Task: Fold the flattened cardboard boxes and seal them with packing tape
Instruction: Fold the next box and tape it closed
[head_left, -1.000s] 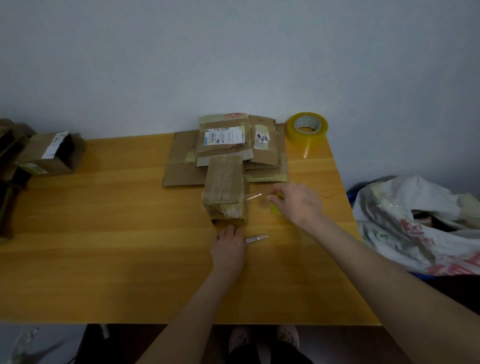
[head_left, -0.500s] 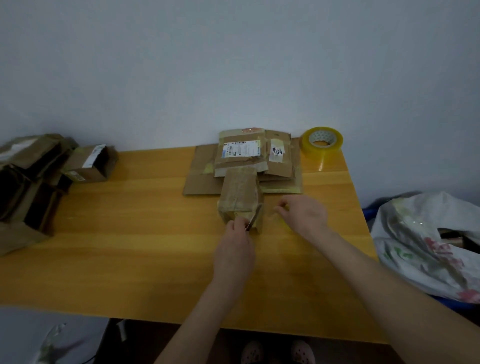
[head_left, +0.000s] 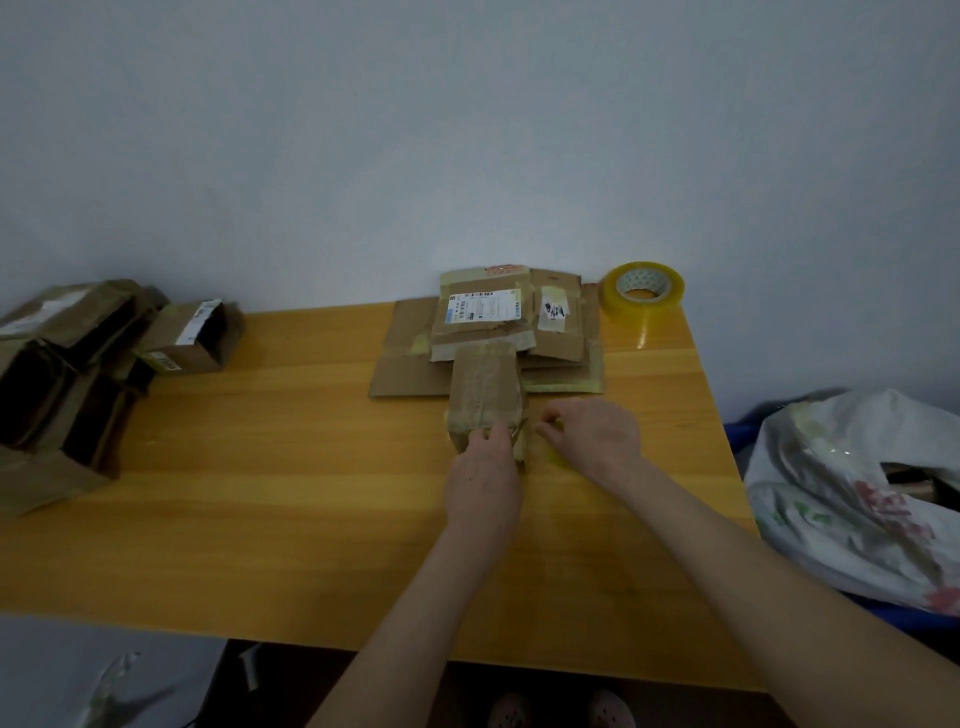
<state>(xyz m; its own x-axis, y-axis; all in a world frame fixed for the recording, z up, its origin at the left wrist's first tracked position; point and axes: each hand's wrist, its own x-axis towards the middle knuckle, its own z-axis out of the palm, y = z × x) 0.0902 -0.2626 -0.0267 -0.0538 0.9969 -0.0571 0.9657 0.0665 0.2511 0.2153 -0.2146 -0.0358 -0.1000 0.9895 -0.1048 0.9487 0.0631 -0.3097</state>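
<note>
While both arms reach in from the near edge, the yellow wooden table (head_left: 260, 493) fills the frame, pushed up against a pale wall (head_left: 467, 130). Off the right edge, a big crumpled plastic bag (head_left: 841, 493) sits below table height, well clear of the work. Over at the left edge there's a heap of folded boxes (head_left: 62, 384), dark open mouths facing us, and just beside it, nearer the far edge, one open box (head_left: 192, 338) with a white label.

Far edge, right of centre: a stack of flattened cardboard (head_left: 410, 364), shipping labels up. And there's our small box (head_left: 485, 387), standing at the near side of that stack, its far end overlapping the sheets, so the way behind it is blocked.

The left hand (head_left: 485, 478) sits right in front of the small box and covers most of its near face, fingers curled and gripping a thin blade (head_left: 519, 434) at the box's near right corner. The right hand (head_left: 597, 436) is just to the right, close to the box, thumb and forefinger drawn together. Whether anything sits between them, I cannot tell.

The roll of tape (head_left: 643, 288) stands at the far right corner, apart from both hands. Slippered feet (head_left: 561, 712) peek out under the near edge.
</note>
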